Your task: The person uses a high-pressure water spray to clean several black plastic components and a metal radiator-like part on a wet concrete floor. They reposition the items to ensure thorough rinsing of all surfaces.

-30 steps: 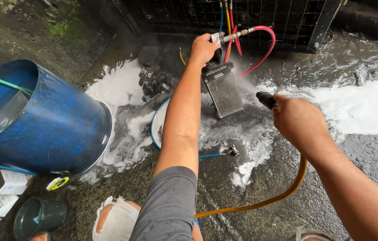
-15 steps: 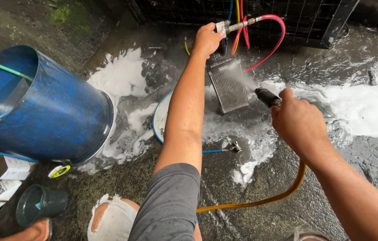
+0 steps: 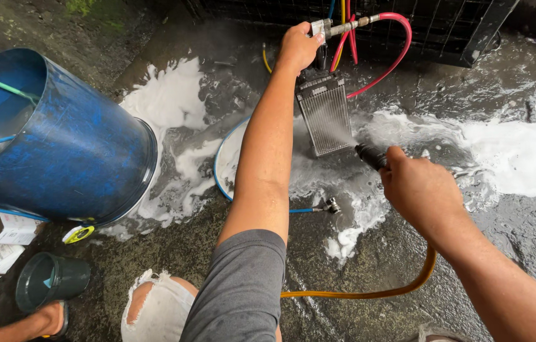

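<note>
Right hand: my right hand (image 3: 421,190) is clenched around a black spray nozzle (image 3: 370,156), low and to the right of the finned coil.
Nozzle direction: its long axis runs from my fist up and to the left, tip aimed at the lower right corner of the coil; a fine spray fans out from the tip onto the fins.
Yellow hose (image 3: 376,291): it drops from under my right hand and curves left across the floor toward my knee.
Left hand: my left hand (image 3: 298,45) grips the metal fitting (image 3: 328,28) at the top of the coil, arm stretched out straight ahead.
Finned coil (image 3: 325,114): a grey rectangular block, long axis running away from me, top end under my left hand, bottom end resting on the wet floor (image 3: 407,253), just beside the nozzle tip.
Red hose (image 3: 401,44): loops from the fitting to the right and back down behind the coil.
Further out: white foam (image 3: 521,158) spreads right; a tilted blue barrel (image 3: 84,152) stands well apart on the left.
</note>
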